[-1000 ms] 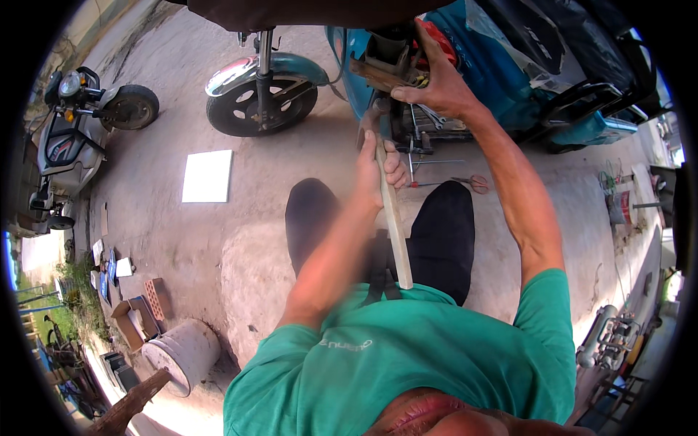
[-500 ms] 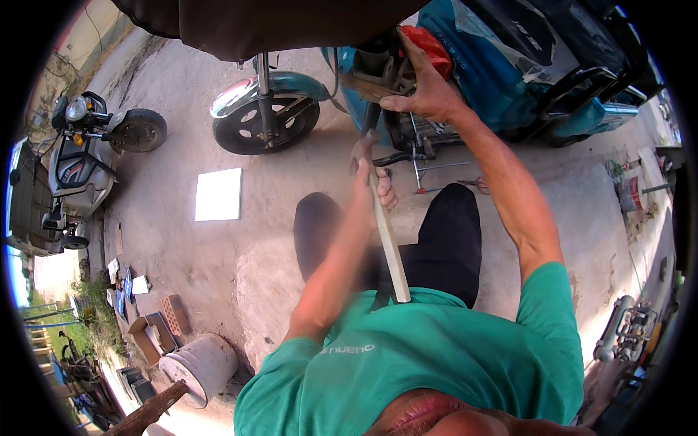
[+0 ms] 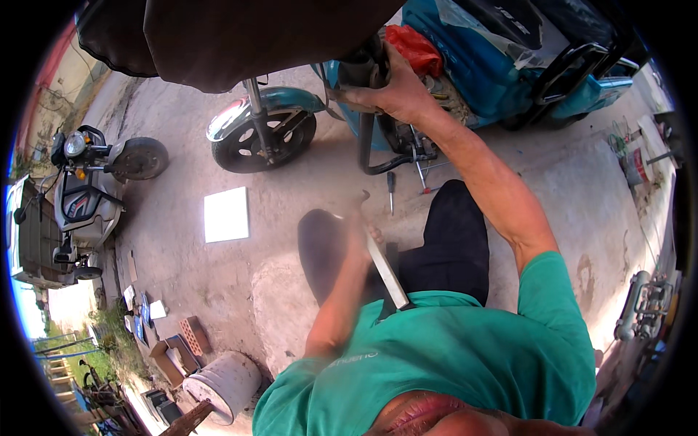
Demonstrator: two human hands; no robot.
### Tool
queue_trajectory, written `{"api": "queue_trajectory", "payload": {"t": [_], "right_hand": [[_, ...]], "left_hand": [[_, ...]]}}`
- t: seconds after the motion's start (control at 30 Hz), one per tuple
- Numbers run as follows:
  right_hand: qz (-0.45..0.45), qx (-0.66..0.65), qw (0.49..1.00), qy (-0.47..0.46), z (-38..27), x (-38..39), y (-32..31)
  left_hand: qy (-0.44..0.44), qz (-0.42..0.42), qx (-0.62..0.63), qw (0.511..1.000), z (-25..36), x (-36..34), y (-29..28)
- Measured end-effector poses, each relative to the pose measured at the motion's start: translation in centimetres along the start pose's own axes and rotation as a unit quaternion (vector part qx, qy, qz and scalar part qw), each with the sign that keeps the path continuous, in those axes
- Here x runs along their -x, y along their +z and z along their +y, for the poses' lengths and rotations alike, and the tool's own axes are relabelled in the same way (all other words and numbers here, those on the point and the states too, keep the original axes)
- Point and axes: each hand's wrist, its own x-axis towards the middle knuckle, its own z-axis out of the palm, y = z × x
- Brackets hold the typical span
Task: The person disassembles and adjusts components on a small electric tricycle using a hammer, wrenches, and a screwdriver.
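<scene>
My left hand [image 3: 358, 234], blurred, is closed round a hammer [image 3: 389, 273] with a long pale handle and its head upward, held over my lap. My right hand [image 3: 395, 93] grips a dark metal part [image 3: 358, 71] on the teal vehicle [image 3: 472, 80], thumb and fingers wrapped about it. Just right of that part lie a red plastic bag [image 3: 414, 49] and some small items I cannot make out. Below, a black-handled screwdriver [image 3: 391, 190] lies on the concrete beside a metal tool [image 3: 420, 167]. The dark padded shape [image 3: 233, 40] at the top hides part of the vehicle.
A front wheel [image 3: 243, 145] with chrome fender stands ahead; another electric vehicle [image 3: 87, 203] is at left. On the ground are a white square board [image 3: 226, 215], a brick [image 3: 195, 336], a cardboard box [image 3: 174, 363] and a white bucket [image 3: 233, 381]. Metal machinery [image 3: 640, 305] is at right.
My left hand and the hammer have moved down, away from the metal part, toward my lap. My right hand still grips that part. The view has shifted, uncovering the screwdriver.
</scene>
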Motion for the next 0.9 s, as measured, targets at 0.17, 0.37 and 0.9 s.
{"api": "queue_trajectory", "payload": {"t": [0.17,0.37,0.9], "right_hand": [[0.017,0.065,0.998,0.001,-1.3,0.1,0.3],[0.038,0.114,0.993,0.018,-2.1,0.4,0.4],[-0.134,-0.1,0.951,0.259,-5.6,18.1,-1.8]], "left_hand": [[0.017,-0.037,-0.042,0.998,0.2,-1.3,-2.0],[-0.007,0.039,-0.034,0.999,-0.3,-1.6,0.0],[0.415,-0.043,-0.312,0.854,4.1,11.8,9.1]]}}
